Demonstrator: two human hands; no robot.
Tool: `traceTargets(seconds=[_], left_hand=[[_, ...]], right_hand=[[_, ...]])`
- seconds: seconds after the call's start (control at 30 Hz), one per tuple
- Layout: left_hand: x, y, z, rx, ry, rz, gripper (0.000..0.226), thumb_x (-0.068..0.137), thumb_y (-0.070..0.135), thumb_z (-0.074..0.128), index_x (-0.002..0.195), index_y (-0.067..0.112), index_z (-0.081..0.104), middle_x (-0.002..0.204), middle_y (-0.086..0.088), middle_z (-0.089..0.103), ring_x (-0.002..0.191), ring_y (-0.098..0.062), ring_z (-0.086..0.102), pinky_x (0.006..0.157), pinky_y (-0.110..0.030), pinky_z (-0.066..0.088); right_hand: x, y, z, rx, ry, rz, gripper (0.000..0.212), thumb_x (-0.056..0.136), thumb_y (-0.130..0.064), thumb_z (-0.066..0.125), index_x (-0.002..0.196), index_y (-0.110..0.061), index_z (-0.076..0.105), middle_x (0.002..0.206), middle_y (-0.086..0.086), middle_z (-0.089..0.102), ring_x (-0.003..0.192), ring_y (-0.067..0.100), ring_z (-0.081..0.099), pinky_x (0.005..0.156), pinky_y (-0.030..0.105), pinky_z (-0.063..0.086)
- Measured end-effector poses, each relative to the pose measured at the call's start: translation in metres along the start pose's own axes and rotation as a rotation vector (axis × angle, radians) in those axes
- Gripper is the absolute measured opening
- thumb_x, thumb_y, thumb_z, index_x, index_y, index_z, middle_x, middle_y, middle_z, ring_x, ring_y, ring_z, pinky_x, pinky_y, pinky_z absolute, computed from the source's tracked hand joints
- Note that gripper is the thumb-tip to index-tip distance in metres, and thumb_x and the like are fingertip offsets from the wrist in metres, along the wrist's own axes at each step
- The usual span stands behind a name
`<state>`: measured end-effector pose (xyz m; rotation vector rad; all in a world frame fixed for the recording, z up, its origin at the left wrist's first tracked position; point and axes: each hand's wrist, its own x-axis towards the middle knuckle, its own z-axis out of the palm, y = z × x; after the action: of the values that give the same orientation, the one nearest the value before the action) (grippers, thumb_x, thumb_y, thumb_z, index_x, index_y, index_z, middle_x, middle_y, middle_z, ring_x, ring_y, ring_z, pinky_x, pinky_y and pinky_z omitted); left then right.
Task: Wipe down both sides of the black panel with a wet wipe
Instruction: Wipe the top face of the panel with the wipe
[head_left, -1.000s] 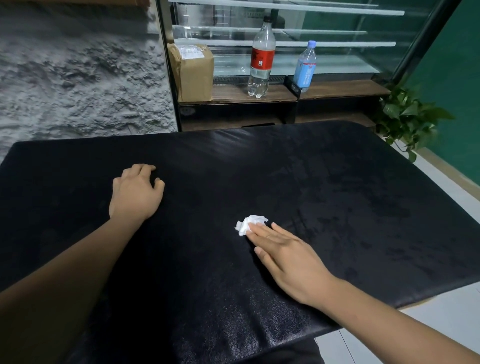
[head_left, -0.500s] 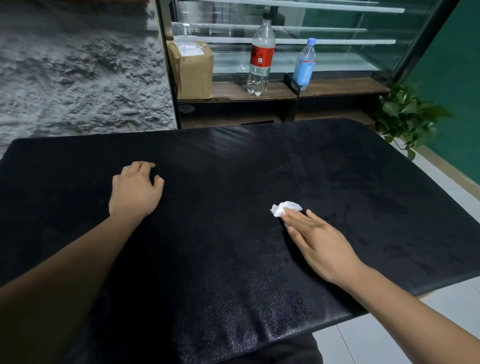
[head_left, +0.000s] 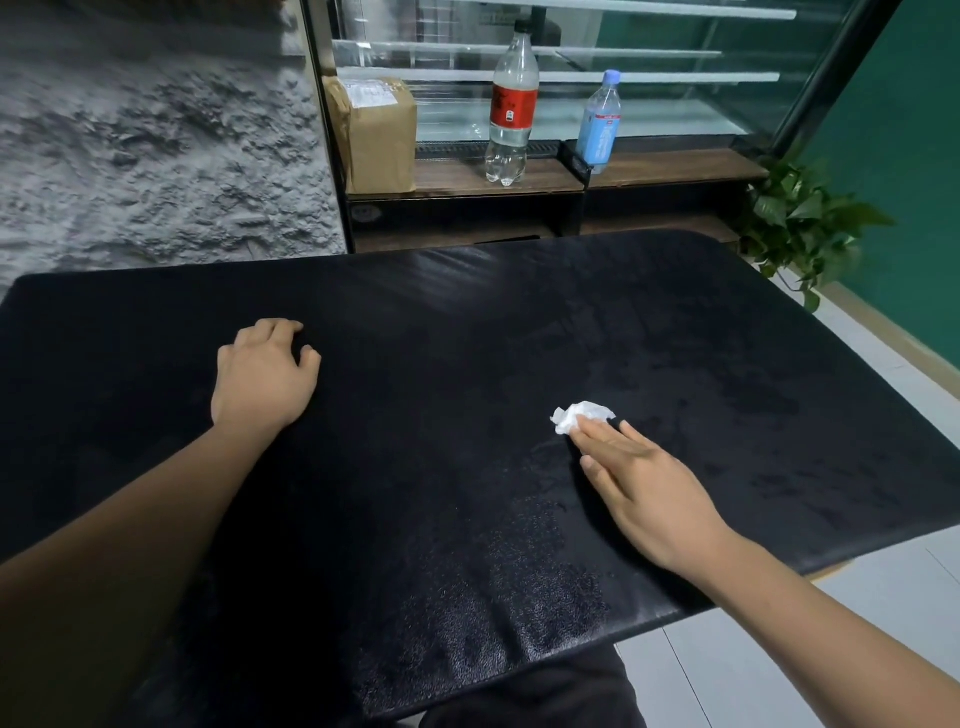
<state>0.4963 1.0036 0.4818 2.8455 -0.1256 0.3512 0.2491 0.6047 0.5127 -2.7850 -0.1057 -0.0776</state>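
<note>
Black and grained, the panel (head_left: 467, 322) is lying flat over the desk (head_left: 831, 569), of which I am seeing only a sliver at the near right edge. I am watching the right hand (head_left: 644, 488) pressing the wet wipe (head_left: 582, 415) onto the panel's right half, roughly midway between its near and far edges. The fingers (head_left: 597, 441) are lying straight and flat, pinning the crumpled wipe under their tips rather than curling round it.

Over the last second that hand has been sliding the wipe from near the middle out toward the right edge and slightly toward the far edge. Damp smears are showing across the right half. The left hand (head_left: 262, 382) has been staying put on the left half, fingers bent, tips resting on the surface and holding nothing. I am reading it as bracing the panel.

I am judging the top face as only partly done: the left half is showing no such smears, and the underside is not yet being touched.
</note>
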Motion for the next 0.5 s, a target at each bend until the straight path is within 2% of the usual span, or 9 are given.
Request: traceTargets(seconds=[0.23,0.5], left_hand=[[0.000,-0.002,0.001,0.015,-0.001,0.000,0.052,0.102,0.045,0.038,0.141,0.018,0.057,0.145,-0.005,0.057,0.132,-0.031,0.050,0.108,-0.052,0.041],[-0.002,0.000,-0.002,0.012,0.007,0.000,0.050,0.103,0.043,0.040,0.141,0.016,0.058,0.145,-0.006,0.057,0.133,-0.031,0.050,0.109,-0.052,0.040]], right_hand=[[-0.018,-0.036,0.011,-0.017,-0.072,-0.093,0.050,0.113,-0.042,0.028,0.161,-0.033,0.039,0.168,-0.016,0.030,0.154,-0.009,0.015,0.129,0.026,0.011],[-0.031,-0.057,0.022,-0.016,-0.094,-0.167,0.050,0.114,-0.042,0.026,0.160,-0.032,0.040,0.168,-0.017,0.028,0.153,-0.013,0.009,0.129,0.022,0.008]])
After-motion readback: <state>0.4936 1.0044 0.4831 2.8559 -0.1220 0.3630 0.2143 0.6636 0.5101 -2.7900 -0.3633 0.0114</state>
